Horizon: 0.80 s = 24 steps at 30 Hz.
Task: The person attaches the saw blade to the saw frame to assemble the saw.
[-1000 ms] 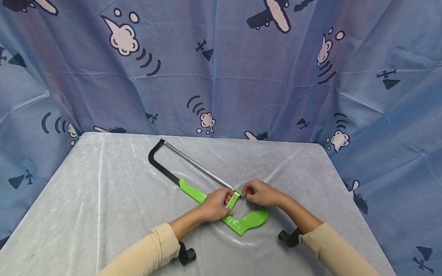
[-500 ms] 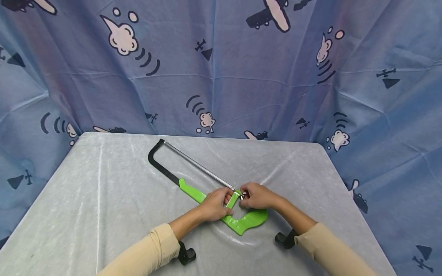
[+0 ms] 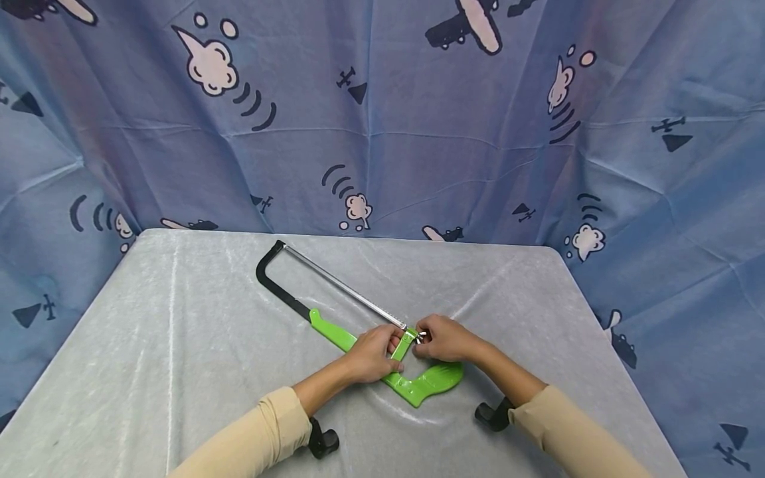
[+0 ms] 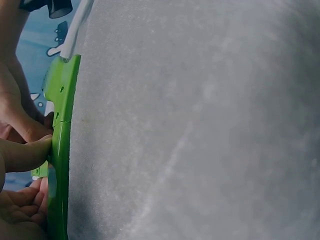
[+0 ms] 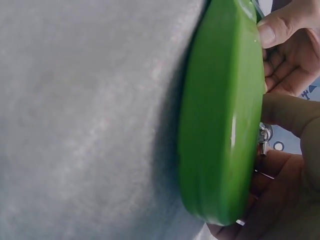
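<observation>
A hacksaw lies on the table, its black front frame [image 3: 277, 287] pointing to the far left and its green handle [image 3: 439, 380] near the right. A silver blade [image 3: 346, 288] spans the far side. My left hand [image 3: 372, 355] grips the green upright beside the blade's near end, thumb on top. At that end my right hand [image 3: 448, 338] pinches a small metal wing nut [image 3: 421, 337], partly hidden by the fingers. The right wrist view shows the wing nut [image 5: 265, 134] behind the handle. Green frame [image 4: 61, 150] fills the left side of the left wrist view.
A grey velvety cloth covers the table [image 3: 209, 372]. Behind it hangs a blue curtain [image 3: 406, 159] printed with planes and clouds. Black wrist mounts [image 3: 323, 443] are strapped at both sleeves.
My right hand has shifted slightly left and down, its fingers regrasping the wing nut. The left hand and the hacksaw hold their place.
</observation>
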Tool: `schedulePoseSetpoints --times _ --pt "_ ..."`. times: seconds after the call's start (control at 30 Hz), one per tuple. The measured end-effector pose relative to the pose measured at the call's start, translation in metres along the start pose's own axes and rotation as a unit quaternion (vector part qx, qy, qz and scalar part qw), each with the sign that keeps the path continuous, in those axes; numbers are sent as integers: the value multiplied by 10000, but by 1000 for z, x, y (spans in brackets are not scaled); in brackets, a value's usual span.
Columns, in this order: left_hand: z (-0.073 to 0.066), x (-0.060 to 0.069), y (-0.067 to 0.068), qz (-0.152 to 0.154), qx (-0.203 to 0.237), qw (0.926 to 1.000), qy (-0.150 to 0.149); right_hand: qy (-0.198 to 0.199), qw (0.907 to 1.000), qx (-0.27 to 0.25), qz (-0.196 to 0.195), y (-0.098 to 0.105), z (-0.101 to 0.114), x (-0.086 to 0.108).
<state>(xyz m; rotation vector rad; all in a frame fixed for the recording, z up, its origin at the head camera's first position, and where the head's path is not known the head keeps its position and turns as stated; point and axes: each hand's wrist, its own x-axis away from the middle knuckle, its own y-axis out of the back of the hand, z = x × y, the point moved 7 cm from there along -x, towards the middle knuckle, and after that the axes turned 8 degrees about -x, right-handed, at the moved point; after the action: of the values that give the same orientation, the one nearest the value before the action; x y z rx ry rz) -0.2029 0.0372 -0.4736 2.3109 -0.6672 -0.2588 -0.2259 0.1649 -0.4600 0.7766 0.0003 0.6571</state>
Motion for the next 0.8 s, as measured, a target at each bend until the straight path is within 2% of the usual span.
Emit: schedulePoseSetpoints --times 0.8 --pt "1 -1 -1 -52 24 10000 -23 94 9993 179 -311 5 3 0"
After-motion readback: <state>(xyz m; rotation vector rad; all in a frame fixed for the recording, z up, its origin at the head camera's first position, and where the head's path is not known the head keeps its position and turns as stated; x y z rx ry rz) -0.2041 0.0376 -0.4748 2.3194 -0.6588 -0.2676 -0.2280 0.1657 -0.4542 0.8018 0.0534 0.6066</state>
